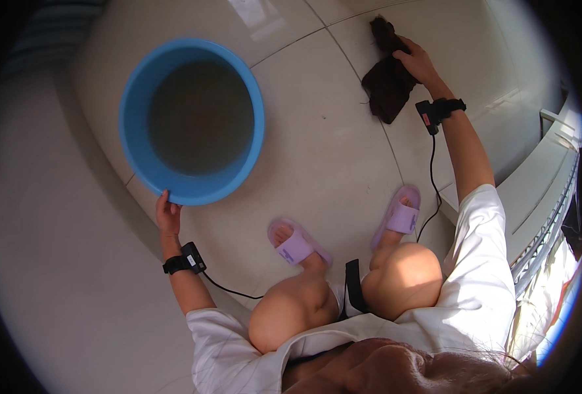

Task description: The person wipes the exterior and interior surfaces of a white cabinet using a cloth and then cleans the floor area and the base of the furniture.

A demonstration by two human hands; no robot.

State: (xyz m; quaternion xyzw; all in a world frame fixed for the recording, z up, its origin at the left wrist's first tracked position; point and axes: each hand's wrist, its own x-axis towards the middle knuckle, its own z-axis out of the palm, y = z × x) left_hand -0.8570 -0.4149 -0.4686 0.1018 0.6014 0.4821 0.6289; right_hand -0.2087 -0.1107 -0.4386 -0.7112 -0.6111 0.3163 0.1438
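Note:
A round blue plastic basin (257, 123) stands on the tiled floor at the left, with dark, murky water (201, 120) in it. My left hand (169, 214) is at the basin's near rim, its fingers touching the outer edge. At the upper right, my right hand (416, 61) grips a dark brown cloth (392, 93) that lies crumpled on the floor. Part of the cloth sticks out beyond the fingers on the far side.
Pale floor tiles (320, 147) lie between basin and cloth. My feet, in purple slippers (298, 244), rest close by. A grey-white surface (49, 236) borders the left side, and a white furniture piece (542, 182) stands at the right. Black cables (434, 172) hang from both wrist devices.

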